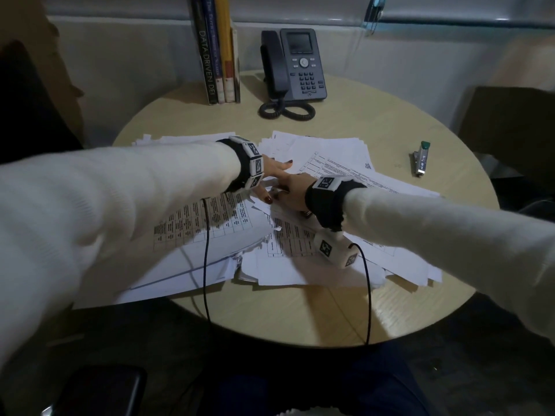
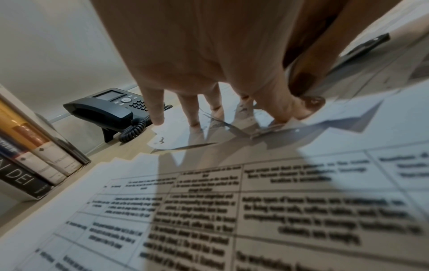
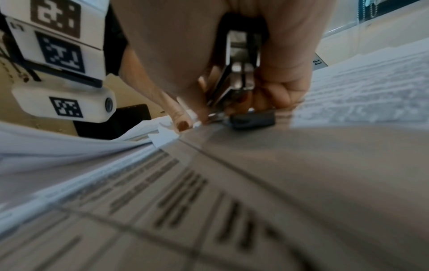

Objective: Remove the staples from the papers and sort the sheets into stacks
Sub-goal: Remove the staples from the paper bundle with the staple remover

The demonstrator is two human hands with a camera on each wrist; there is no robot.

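Loose and stapled printed sheets point(image 1: 327, 154) lie in a wide pile across the round table point(image 1: 300, 313). My left hand point(image 1: 271, 175) presses flat on a packet of table-printed pages point(image 1: 207, 220), its straight fingers point(image 2: 157, 113) spread on the paper. The left thumb point(image 3: 183, 124) holds down the packet's torn corner point(image 3: 164, 137). My right hand point(image 1: 289, 192) meets it there, curled around a metal staple remover point(image 3: 240, 71). The remover's tip sits at that corner, right beside the thumb. No staple is clear in any view.
A green-tipped stapler point(image 1: 420, 159) lies at the table's right side. A desk phone point(image 1: 295, 67) with a coiled cord and upright books point(image 1: 216, 52) stand at the back. Wrist cables point(image 1: 205, 265) hang over the front edge. A dark device point(image 1: 99, 391) is at bottom left.
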